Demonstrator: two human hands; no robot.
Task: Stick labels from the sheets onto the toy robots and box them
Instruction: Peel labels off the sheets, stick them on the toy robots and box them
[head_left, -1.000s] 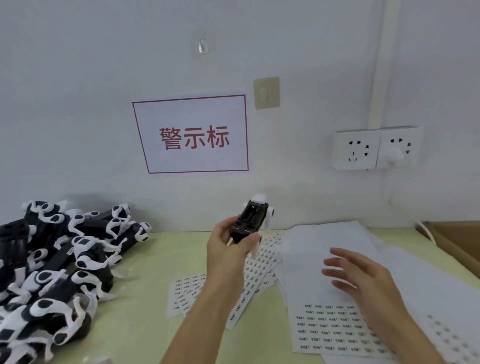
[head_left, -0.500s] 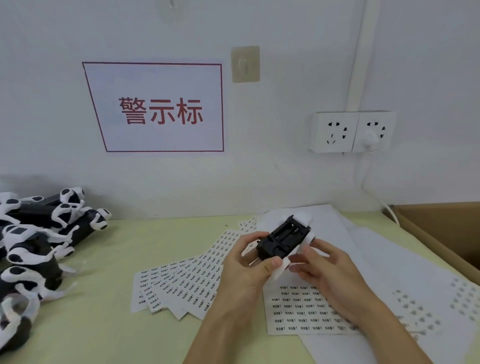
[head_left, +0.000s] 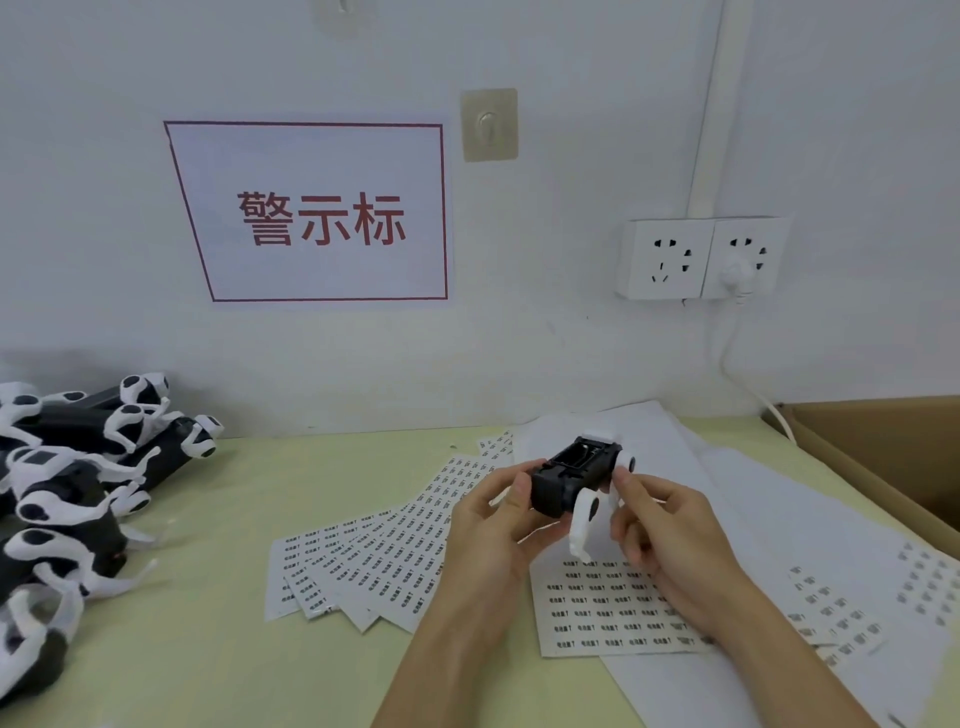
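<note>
A black toy robot (head_left: 571, 475) with white legs is held upside down above the table, its open battery bay facing up. My left hand (head_left: 493, 525) grips its black body from the left. My right hand (head_left: 660, 530) pinches it at the right side, near a white leg. Below the hands lies a label sheet (head_left: 597, 608) with rows of small printed labels. A fan of several more label sheets (head_left: 374, 561) lies to the left of it. A pile of black and white toy robots (head_left: 67, 493) fills the table's left side.
An open cardboard box (head_left: 883, 457) stands at the right edge. Used white backing sheets (head_left: 779, 545) spread under and right of the hands. On the wall hang a red-framed sign (head_left: 317, 213) and a double socket (head_left: 701, 257) with a white cable running down.
My right hand has risen from the sheets and taken hold of the toy. Both hands lowered the toy over the label sheet. The camera tilted down and to the right.
</note>
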